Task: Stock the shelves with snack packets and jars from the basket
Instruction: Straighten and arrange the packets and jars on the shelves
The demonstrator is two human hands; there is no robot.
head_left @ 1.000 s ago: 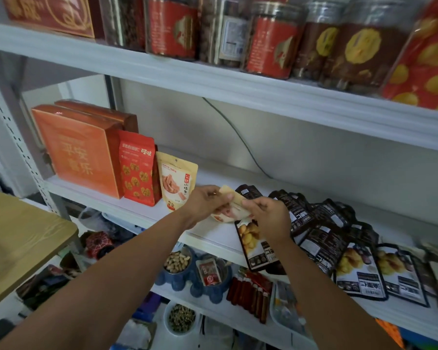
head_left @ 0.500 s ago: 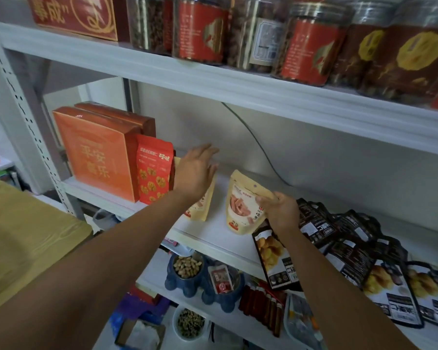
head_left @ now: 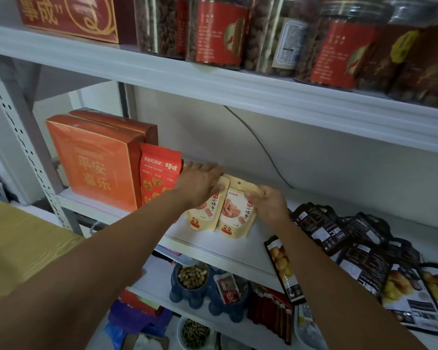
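Observation:
Two beige snack pouches stand upright side by side on the middle shelf [head_left: 213,245]. My left hand [head_left: 200,183] rests with straight fingers on the top of the left pouch [head_left: 205,215]. With thumb and fingers, my right hand [head_left: 269,204] pinches the upper right edge of the right pouch [head_left: 234,215]. A red snack packet [head_left: 158,178] stands just left of them, against two orange boxes [head_left: 96,162]. The basket is not in view.
Several black snack packets [head_left: 364,258] lie in a heap on the right of the middle shelf. Jars [head_left: 218,31] and a red box line the top shelf. Bowls of nuts [head_left: 191,276] sit on the shelf below. A wooden table [head_left: 18,248] is at my left.
The right hand has stood its pouch upright next to the left pouch. The left hand has moved from the pouch's side onto its top. The camera has moved closer.

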